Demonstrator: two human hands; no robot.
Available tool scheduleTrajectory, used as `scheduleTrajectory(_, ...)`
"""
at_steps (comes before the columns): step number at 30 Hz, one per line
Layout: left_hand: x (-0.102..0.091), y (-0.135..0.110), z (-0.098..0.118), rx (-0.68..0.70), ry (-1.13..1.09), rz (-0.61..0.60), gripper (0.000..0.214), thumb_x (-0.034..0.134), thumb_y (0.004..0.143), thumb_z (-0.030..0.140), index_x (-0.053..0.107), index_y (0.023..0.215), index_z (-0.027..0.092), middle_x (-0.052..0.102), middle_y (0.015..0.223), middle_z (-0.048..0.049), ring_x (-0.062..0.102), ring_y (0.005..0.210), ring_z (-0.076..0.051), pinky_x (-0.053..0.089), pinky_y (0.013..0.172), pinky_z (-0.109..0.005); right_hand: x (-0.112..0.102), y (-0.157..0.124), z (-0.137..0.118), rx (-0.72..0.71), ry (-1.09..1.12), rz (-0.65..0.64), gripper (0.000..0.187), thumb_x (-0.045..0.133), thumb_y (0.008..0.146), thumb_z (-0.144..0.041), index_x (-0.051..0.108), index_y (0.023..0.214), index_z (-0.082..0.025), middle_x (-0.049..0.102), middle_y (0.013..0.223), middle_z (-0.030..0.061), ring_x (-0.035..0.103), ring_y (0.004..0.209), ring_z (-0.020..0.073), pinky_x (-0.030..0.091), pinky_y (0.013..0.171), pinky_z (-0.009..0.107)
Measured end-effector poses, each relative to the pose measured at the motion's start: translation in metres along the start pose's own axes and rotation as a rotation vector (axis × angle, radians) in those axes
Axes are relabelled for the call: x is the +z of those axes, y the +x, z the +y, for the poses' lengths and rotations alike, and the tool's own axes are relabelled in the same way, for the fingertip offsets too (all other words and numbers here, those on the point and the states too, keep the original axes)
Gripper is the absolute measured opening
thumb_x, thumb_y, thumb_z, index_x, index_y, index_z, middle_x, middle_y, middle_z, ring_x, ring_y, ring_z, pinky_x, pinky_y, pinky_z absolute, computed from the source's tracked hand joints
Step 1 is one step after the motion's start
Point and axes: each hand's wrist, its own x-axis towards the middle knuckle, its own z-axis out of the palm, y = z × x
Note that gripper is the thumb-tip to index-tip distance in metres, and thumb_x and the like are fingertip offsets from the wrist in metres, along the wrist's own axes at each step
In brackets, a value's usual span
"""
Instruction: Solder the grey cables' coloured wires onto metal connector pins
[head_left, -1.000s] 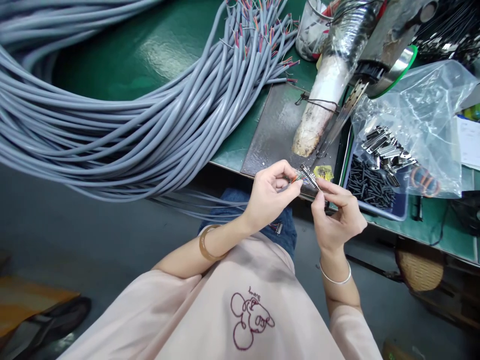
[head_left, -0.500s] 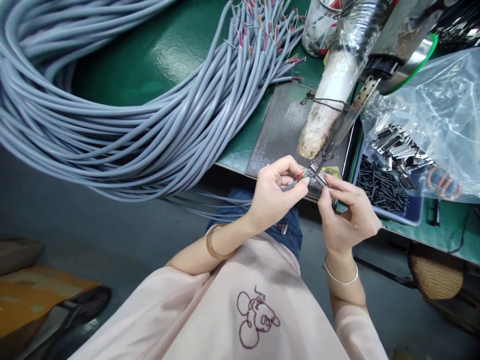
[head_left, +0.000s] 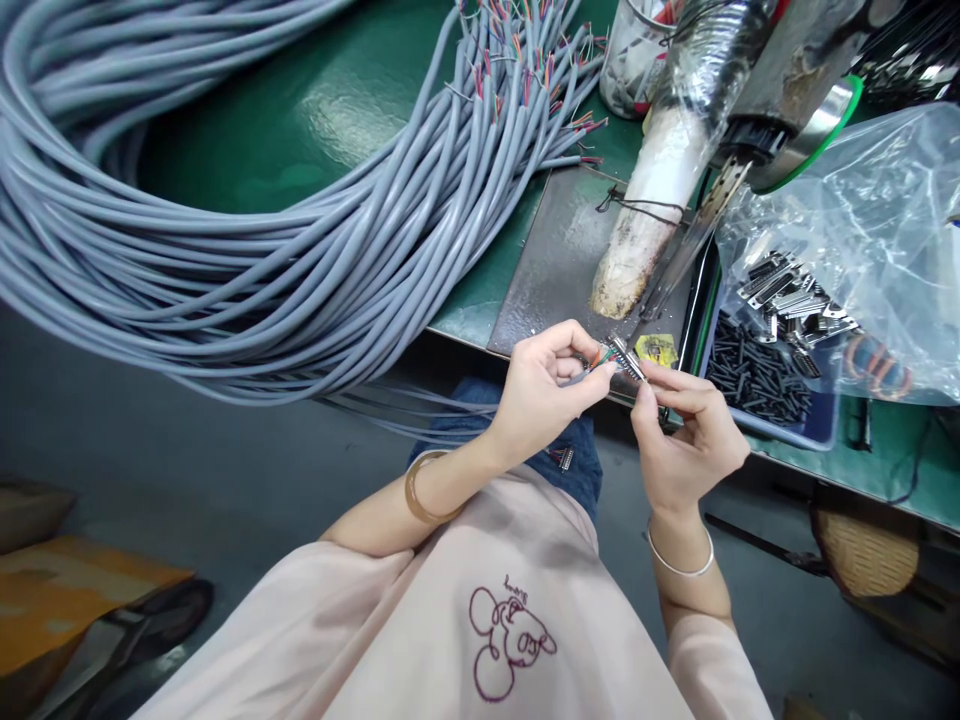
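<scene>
Connector is before us at one o'clock: our left hand, fingers nearly closed, pinches coloured wires at its nine o'clock; our right hand, likewise, pinches its end at four.

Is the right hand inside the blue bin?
No, the right hand is outside the blue bin, pinching one end of a connector between thumb and fingers.

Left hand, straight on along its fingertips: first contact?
Likely the connector pinched in the right hand, just past the wires in the left hand. One view, so depth and any existing contact are unclear.
</scene>
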Motion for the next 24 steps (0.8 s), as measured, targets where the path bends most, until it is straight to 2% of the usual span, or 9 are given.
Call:
scheduleTrajectory(9, 0.006, -0.003, -0.007, 0.179, 0.165, 0.100, 0.018, 0.066, 0.086, 0.017, 0.052, 0.075, 0.018, 0.057, 0.073, 0.0028, 0.044, 0.052, -0.003, 0.037, 0.050, -0.018, 0.003, 0.003, -0.002, -0.080, -0.020, 0.017, 0.018, 0.073, 0.082, -0.007, 0.064, 0.085, -0.022, 0.079, 0.097, 0.0019, 0.076, 0.085, 0.0163, 0.063, 0.076, 0.030)
scheduleTrajectory(18, 0.008, -0.002, -0.004, 0.230, 0.245, 0.136, 0.016, 0.066, 0.086, 0.019, 0.054, 0.076, 0.018, 0.058, 0.075, 0.0020, 0.049, 0.057, -0.005, 0.041, 0.053, -0.019, 0.005, 0.010, -0.001, -0.107, -0.080, 0.033, 0.015, 0.074, 0.083, -0.012, 0.065, 0.085, -0.024, 0.079, 0.095, 0.0000, 0.077, 0.085, 0.0172, 0.064, 0.076, 0.032)
scheduleTrajectory(24, 0.006, -0.001, -0.003, 0.232, 0.221, 0.119, 0.016, 0.066, 0.085, 0.019, 0.053, 0.076, 0.018, 0.058, 0.076, 0.0019, 0.049, 0.057, -0.005, 0.040, 0.053, -0.019, 0.004, 0.009, -0.001, -0.161, -0.102, 0.029, 0.019, 0.076, 0.080, -0.011, 0.065, 0.086, -0.024, 0.079, 0.101, 0.0013, 0.077, 0.085, 0.0161, 0.065, 0.074, 0.028)
